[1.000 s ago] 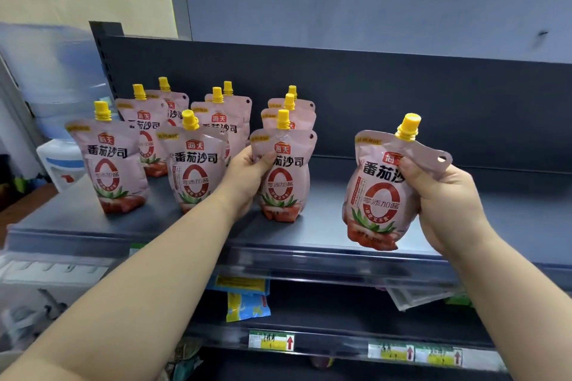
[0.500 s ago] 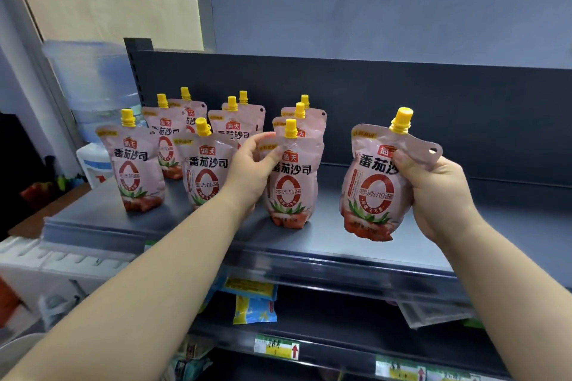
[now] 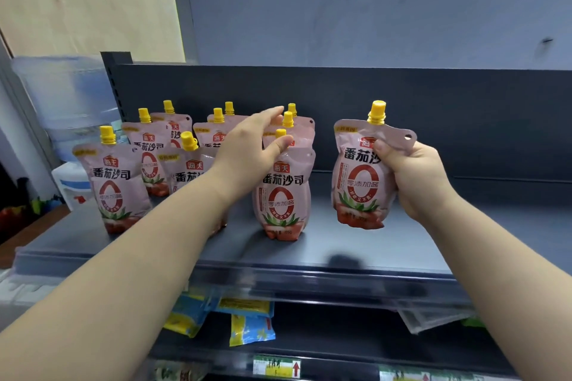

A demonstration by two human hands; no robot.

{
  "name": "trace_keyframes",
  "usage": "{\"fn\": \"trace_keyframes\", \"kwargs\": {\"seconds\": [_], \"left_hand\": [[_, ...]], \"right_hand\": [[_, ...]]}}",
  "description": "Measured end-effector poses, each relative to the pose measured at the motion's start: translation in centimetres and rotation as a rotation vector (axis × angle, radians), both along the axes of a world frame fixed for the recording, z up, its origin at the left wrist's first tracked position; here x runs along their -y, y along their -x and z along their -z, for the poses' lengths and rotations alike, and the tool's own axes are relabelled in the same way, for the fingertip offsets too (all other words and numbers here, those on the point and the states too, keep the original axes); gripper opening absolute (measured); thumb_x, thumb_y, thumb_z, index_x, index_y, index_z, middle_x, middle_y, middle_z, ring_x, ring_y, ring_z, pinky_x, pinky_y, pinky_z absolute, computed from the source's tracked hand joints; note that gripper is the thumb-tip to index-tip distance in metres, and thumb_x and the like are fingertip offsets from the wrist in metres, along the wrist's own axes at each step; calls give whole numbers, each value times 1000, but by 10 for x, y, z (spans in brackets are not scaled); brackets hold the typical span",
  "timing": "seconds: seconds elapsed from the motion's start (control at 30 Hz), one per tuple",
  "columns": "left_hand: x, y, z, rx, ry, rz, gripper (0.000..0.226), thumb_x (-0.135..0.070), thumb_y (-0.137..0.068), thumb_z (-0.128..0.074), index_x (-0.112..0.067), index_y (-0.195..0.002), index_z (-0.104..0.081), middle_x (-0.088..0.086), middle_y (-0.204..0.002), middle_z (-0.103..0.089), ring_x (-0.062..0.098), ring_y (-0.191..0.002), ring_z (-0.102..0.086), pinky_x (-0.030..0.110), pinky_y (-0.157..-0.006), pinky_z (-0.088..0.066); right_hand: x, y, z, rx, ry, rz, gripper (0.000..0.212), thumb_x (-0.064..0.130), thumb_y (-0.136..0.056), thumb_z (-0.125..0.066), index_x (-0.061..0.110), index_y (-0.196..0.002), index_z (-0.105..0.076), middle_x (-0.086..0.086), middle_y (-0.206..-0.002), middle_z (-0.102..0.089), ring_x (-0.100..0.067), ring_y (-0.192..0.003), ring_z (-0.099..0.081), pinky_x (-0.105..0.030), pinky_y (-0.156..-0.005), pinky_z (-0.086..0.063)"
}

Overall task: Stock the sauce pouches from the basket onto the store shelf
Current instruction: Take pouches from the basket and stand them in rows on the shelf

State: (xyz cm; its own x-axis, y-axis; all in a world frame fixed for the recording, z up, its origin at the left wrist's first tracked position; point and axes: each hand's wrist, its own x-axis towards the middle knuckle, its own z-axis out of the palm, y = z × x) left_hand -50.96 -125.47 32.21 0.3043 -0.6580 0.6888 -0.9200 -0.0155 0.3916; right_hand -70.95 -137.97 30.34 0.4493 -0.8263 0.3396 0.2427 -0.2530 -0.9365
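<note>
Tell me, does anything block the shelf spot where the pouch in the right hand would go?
Nothing visible does. Bare shelf lies beneath the held pouch in the right hand, apart from the nearest standing pouch.

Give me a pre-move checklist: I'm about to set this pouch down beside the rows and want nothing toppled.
1. Grip: the right hand holds the pink sauce pouch with yellow cap by its upper corner: ok.
2. Held pouch upright, label forward: ok.
3. Bare spot on the grey metal shelf right of the rows: ok.
4. The left hand is away from that spot, at the neighbouring front pouch: ok.
5. Neighbouring pouch upright: ok.
6. Held pouch's base touching the shelf: cannot tell.
</note>
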Motion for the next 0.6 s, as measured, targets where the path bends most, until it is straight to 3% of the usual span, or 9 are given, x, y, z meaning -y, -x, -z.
{"fn": "trace_keyframes", "kwargs": {"seconds": [0.3, 0.6], "left_hand": [[6, 6, -27, 282, -162, -33, 52, -41, -95, -45, -23, -143, -36, -1, -146, -43, 14, -136, -35, 29, -107, -31], [13, 19, -44, 345, -224, -67, 51, -47, -95, -37, -29, -142, -36, -2, -148, -40, 12, -140, -29, 31, -109, -29]], "right_hand": [[33, -30, -17, -67, 49, 8, 8, 14, -91, -58, 14, -90, -66, -9, -90, -72, -24, -78, -71, -40, -70, -60], [94, -57, -5, -77, -45, 45, 11, 16, -91, -60, 20, -82, -66, -7, -89, -72, -29, -86, -70, -44, -79, -57]]}}
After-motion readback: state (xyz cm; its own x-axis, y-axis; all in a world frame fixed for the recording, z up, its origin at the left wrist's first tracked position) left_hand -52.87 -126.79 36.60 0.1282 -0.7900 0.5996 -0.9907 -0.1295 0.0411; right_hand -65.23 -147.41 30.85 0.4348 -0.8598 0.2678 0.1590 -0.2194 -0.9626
